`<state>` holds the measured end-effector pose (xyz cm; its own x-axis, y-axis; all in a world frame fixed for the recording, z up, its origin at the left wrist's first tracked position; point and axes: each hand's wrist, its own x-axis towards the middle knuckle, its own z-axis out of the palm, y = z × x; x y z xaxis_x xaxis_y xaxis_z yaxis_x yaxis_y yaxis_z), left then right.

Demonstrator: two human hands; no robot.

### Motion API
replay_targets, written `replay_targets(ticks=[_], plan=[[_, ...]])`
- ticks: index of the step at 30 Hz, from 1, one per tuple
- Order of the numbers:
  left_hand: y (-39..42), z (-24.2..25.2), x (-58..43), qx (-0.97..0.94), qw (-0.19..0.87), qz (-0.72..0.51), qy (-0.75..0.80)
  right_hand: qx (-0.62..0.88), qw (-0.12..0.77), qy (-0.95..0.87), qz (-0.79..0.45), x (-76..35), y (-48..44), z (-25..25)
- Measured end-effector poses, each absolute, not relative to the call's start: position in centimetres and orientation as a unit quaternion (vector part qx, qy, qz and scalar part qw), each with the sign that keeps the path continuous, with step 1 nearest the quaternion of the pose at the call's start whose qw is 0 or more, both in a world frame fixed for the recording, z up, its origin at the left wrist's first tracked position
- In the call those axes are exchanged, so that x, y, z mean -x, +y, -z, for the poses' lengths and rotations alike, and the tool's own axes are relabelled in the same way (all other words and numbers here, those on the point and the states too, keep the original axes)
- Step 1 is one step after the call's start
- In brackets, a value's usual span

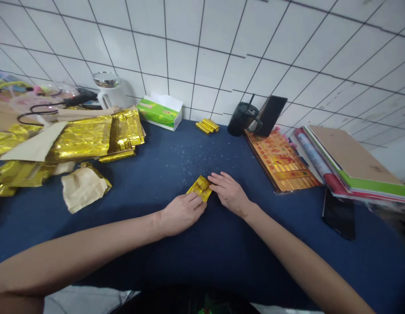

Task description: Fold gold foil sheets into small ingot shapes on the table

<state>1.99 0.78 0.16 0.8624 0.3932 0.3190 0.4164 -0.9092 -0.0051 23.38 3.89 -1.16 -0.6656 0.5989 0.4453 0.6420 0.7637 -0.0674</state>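
A small folded piece of gold foil paper (201,186) lies on the dark blue tabletop, between my two hands. My left hand (183,213) has its fingers closed on the near left edge of the piece. On the other side, my right hand (229,192) touches the right edge with its fingertips, its fingers stretched out and slightly apart. Farther back, near the wall, sits a small stack of folded gold pieces (207,126).
Gold foil sheets (81,138) and a crumpled paper (84,188) lie at the left, near a white mug (111,92). Behind are a green tissue box (160,112) and black cup (242,118). Orange packs (281,161), folders (362,159) and a black phone (339,213) lie right.
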Motion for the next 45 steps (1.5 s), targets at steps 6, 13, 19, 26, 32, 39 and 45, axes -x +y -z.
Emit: replay_targets(ticks=[6, 13, 19, 26, 32, 39, 45], plan=[[-0.2, -0.2, -1.5, 0.962, -0.027, 0.120, -0.246, 0.373, 0.184, -0.909, 0.020, -23.2, 2.4, 0.2], [-0.2, -0.2, -1.4, 0.966, -0.044, 0.097, -0.235, 0.406, 0.176, -0.897, 0.018, -21.6, 1.7, -0.2], [0.4, -0.5, -1.0, 0.961, -0.080, 0.111, -0.240, 0.374, 0.138, -0.917, -0.026, -21.7, 2.1, 0.6], [1.9, -0.5, 0.7, 0.966, -0.127, 0.086, -0.210, 0.357, 0.113, -0.925, -0.060, -22.0, 2.2, 0.2], [2.5, -0.6, 0.9, 0.972, -0.117, 0.059, -0.196, 0.366, 0.080, -0.924, -0.075, -22.2, 1.7, -0.7], [2.7, -0.9, 0.6, 0.974, -0.117, 0.047, -0.188, 0.365, 0.068, -0.925, -0.087, -22.6, 1.9, -0.6], [2.7, -0.9, 0.6, 0.972, -0.129, 0.055, -0.189, 0.404, 0.117, -0.895, -0.151, -22.4, 2.1, -0.2]])
